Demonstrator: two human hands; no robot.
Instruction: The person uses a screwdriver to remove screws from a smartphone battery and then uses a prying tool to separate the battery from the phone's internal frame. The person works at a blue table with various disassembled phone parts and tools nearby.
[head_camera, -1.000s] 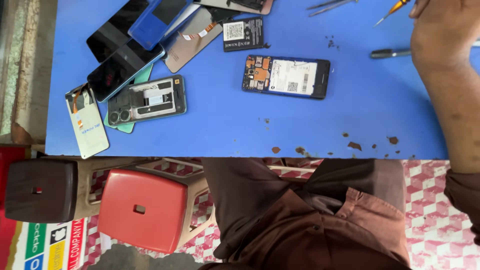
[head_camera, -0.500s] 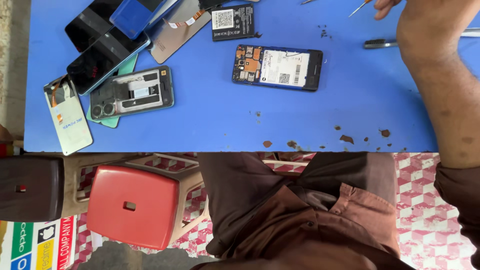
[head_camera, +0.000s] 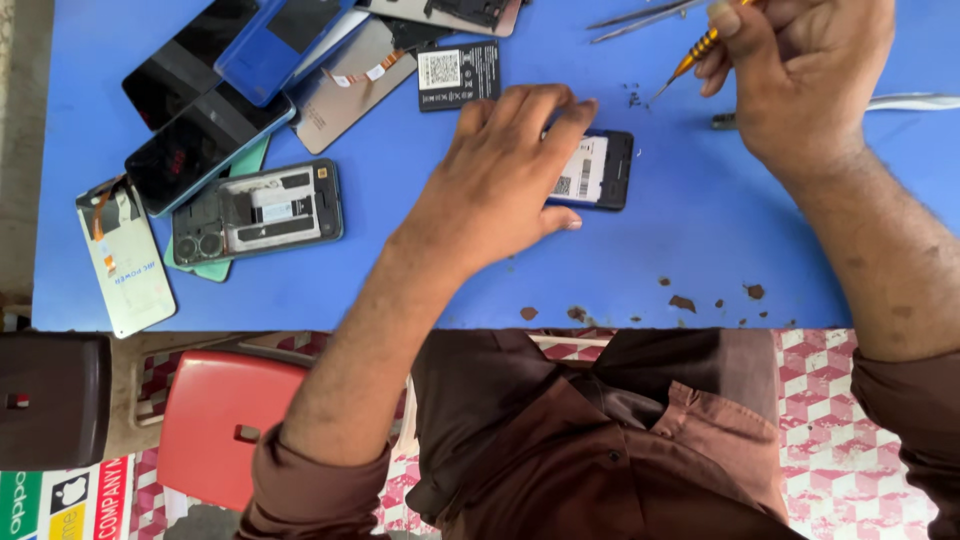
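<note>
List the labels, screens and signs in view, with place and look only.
Opened phone: under the left hand, white label.
Loose battery: above that hand, black, white label.
Dark screens: table's upper left, stacked, blue-edged.
Sign: bottom left floor, white, coloured print.

left hand (head_camera: 500, 175): lying palm-down, fingers spread and pressing flat, forearm reaching in from lower left | right hand (head_camera: 800, 70): curling closed in a pinch grip, wrist bending, forearm angling in from the right
</note>
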